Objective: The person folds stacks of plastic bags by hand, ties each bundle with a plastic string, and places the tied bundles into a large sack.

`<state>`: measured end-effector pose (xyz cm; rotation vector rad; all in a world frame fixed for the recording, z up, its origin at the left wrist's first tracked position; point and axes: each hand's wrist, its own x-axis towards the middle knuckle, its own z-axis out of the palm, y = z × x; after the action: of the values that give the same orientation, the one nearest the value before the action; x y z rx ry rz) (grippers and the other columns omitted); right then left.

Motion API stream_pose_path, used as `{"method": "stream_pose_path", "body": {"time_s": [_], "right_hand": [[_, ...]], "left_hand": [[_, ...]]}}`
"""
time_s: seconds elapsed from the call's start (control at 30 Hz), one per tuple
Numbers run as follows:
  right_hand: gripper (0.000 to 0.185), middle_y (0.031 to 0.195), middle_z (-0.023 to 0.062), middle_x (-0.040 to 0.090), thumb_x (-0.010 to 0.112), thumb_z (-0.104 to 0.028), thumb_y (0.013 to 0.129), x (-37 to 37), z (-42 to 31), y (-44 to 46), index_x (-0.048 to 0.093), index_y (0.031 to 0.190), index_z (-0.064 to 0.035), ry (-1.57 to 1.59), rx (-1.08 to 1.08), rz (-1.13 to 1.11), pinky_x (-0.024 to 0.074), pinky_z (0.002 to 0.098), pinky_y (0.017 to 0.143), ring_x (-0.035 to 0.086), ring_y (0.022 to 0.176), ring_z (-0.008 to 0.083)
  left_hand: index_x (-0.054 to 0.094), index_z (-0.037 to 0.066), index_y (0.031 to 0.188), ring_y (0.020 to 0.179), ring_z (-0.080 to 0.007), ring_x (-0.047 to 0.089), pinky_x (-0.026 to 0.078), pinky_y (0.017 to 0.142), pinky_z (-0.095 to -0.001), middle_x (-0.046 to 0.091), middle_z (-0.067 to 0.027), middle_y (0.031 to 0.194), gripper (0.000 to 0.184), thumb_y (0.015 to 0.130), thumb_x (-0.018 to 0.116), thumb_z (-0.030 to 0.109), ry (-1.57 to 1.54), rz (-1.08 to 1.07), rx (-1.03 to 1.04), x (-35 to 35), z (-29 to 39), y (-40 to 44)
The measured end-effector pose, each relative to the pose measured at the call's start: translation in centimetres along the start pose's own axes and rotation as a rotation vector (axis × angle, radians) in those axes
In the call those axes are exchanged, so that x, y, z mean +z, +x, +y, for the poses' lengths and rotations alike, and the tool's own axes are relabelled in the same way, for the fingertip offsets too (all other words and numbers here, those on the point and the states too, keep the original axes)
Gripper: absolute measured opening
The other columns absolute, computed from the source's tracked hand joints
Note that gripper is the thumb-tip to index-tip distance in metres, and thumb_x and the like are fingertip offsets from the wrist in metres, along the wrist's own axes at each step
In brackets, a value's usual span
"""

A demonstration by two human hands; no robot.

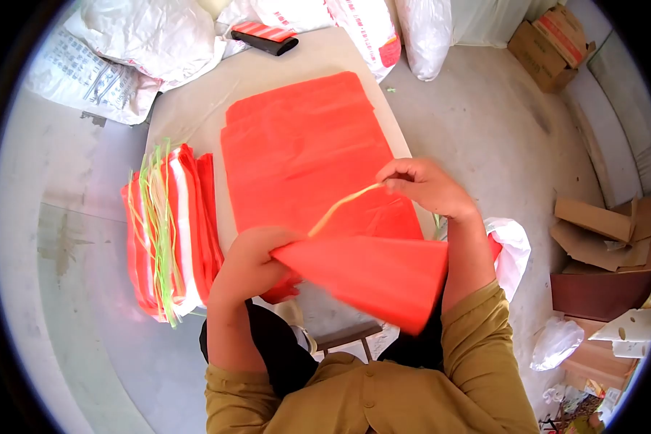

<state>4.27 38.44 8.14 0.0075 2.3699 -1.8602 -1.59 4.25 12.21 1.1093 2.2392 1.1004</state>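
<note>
My left hand (257,254) is closed around the gathered end of a thin red sheet (383,271), which fans out over my lap toward the right. Between the thumb and fingers of my right hand (428,186) is the end of a yellow string (343,204). The string runs down to my left hand, where its other end is hidden. Beneath both hands lies a flat pile of red sheets (304,145), spread over most of the table. The held sheet is slightly blurred.
A folded red-and-white stack (202,231) with green strings (159,231) hangs at the table's left edge. A black-and-red striped item (266,37) lies on the table's (188,108) far end. White sacks (152,43) stand behind. Cardboard boxes (550,47) and an open carton (600,239) are at right.
</note>
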Motion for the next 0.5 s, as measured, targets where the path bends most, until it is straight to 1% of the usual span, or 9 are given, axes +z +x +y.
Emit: {"method": "stream_pose_path", "body": {"time_s": [0.07,0.1,0.17,0.2,0.23,0.3,0.4,0.47,0.5], "right_hand": [[0.023,0.097,0.0034,0.069,0.062,-0.018,0.101,1.3,-0.6,0.1,0.069,0.111,0.0008,-0.009,0.076,-0.042,0.0502,0.0302,0.082,0.061,0.092,0.0124],[0.023,0.095,0.0041,0.068,0.062,-0.019,0.101,1.7,-0.8,0.2,0.069,0.112,0.0008,-0.074,0.083,-0.071,0.0501,0.0310,0.081,0.061,0.090,0.0132],[0.024,0.092,0.0057,0.067,0.061,-0.019,0.102,2.5,-1.0,0.4,0.069,0.113,0.0008,-0.203,0.096,-0.127,0.0499,0.0327,0.079,0.061,0.088,0.0147],[0.024,0.089,0.0103,0.066,0.061,-0.020,0.101,3.6,-0.2,0.8,0.068,0.111,0.0004,-0.154,0.024,-0.077,0.0496,0.0356,0.078,0.061,0.084,0.0196],[0.022,0.085,0.0077,0.063,0.062,-0.019,0.101,3.6,0.2,0.8,0.067,0.106,0.0009,-0.213,0.051,-0.068,0.0479,0.0347,0.074,0.058,0.080,0.0176],[0.021,0.078,0.0027,0.058,0.062,-0.018,0.101,3.6,0.3,0.9,0.064,0.097,0.0020,-0.326,0.108,-0.048,0.0445,0.0329,0.067,0.050,0.074,0.0135],[0.029,0.088,0.0165,0.066,0.060,-0.027,0.101,3.7,0.7,1.4,0.066,0.099,0.0015,-0.350,0.133,0.046,0.0495,0.0378,0.076,0.062,0.081,0.0272],[0.029,0.088,0.0171,0.066,0.059,-0.027,0.101,3.9,1.3,2.0,0.066,0.098,0.0012,-0.324,0.094,0.061,0.0497,0.0389,0.076,0.062,0.081,0.0292],[0.030,0.088,0.0175,0.066,0.059,-0.027,0.101,4.1,1.3,2.2,0.066,0.098,0.0011,-0.311,0.073,0.069,0.0498,0.0394,0.076,0.062,0.081,0.0301]], "left_hand": [[0.072,-0.001,0.106,0.091,-0.0197,0.069,0.055,0.082,-0.0332,0.074,-0.0046,0.098,0.024,0.083,0.068,-0.005,-0.462,0.038,-0.137,0.1,-1.0,-1.1],[0.072,-0.002,0.107,0.091,-0.0161,0.069,0.054,0.081,-0.0334,0.075,-0.0021,0.098,0.025,0.083,0.068,-0.006,-0.694,0.061,-0.205,0.4,-1.8,-1.6],[0.070,-0.001,0.119,0.106,-0.0149,0.067,0.054,0.090,-0.0315,0.073,-0.0057,0.113,0.029,0.091,0.067,-0.006,-0.718,0.189,-0.261,2.2,-5.6,-2.0],[0.066,-0.002,0.125,0.110,-0.0174,0.067,0.054,0.093,-0.0327,0.072,-0.0070,0.118,0.033,0.092,0.067,-0.005,-0.965,0.197,-0.240,2.5,-5.9,-1.8],[0.063,-0.003,0.130,0.113,-0.0198,0.067,0.054,0.096,-0.0338,0.070,-0.0083,0.122,0.037,0.093,0.066,-0.004,-1.212,0.201,-0.215,2.9,-6.0,-1.6],[0.055,-0.003,0.139,0.119,-0.0238,0.065,0.052,0.103,-0.0384,0.066,-0.0113,0.132,0.045,0.095,0.066,-0.002,-1.263,0.228,-0.364,3.6,-6.2,-0.7],[0.051,-0.002,0.142,0.122,-0.0252,0.063,0.051,0.105,-0.0402,0.063,-0.0134,0.136,0.050,0.095,0.065,-0.001,-1.149,0.260,-0.520,4.7,-7.9,0.3],[0.049,-0.003,0.143,0.120,-0.0235,0.064,0.051,0.103,-0.0387,0.063,-0.0133,0.134,0.051,0.095,0.064,0.000,-0.957,0.302,-0.556,5.4,-8.3,0.6],[0.049,-0.003,0.143,0.120,-0.0238,0.063,0.051,0.103,-0.0387,0.063,-0.0133,0.133,0.050,0.095,0.064,0.000,-0.961,0.307,-0.572,5.4,-8.4,0.7]]}}
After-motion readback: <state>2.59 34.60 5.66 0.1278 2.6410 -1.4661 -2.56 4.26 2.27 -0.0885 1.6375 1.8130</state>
